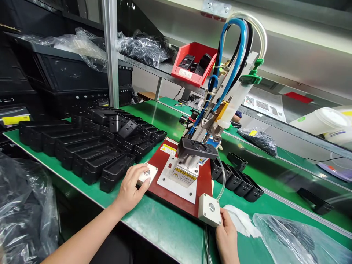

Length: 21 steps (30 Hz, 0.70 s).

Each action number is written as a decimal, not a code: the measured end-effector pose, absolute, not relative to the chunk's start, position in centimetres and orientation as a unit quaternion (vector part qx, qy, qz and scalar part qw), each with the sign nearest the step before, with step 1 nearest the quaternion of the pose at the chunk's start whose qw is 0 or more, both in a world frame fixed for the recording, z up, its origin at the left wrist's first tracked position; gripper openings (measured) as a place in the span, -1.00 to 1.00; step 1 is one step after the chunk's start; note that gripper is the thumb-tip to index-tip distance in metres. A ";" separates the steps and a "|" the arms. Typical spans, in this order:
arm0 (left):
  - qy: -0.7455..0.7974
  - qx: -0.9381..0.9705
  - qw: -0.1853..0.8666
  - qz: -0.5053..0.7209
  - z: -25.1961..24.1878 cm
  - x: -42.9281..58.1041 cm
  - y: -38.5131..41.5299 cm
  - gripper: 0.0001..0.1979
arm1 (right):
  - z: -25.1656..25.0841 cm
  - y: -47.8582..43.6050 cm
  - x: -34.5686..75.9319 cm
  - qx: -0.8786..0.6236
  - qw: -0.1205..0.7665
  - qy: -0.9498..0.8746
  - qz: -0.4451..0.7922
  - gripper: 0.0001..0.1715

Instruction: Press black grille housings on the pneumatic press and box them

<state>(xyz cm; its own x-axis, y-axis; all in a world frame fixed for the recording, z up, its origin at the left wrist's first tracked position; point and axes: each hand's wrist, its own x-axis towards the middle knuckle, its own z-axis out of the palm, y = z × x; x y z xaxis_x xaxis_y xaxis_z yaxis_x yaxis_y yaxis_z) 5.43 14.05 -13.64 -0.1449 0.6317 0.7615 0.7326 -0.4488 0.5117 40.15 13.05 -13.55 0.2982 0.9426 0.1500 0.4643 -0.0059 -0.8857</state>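
Nearby, black plastic housings (101,163) crowd left hand (130,189)

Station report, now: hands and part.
Left hand on white button box; right hand on second box. Black housing under dispensing syringe. Clear tube beside second box.

green workbench mat (167,124) | red parts bin (198,49) | black plastic housings (93,165) | blue air tubes (242,47)

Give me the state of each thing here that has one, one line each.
left hand: cupped over a white push-button box
right hand: holding a second white push-button box
black plastic housing: held in the fixture under the dispenser
dispensing syringe: clamped at a tilt, tubes attached
black housings: lined up in rows on the green mat
red plastic bin: on the shelf, holding black parts
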 end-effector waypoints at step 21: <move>-0.521 -0.654 0.054 -0.546 -13.3 5.5 14.1 -0.77 | -13.6 13.1 40.2 -0.662 0.455 -0.537 0.259 -0.62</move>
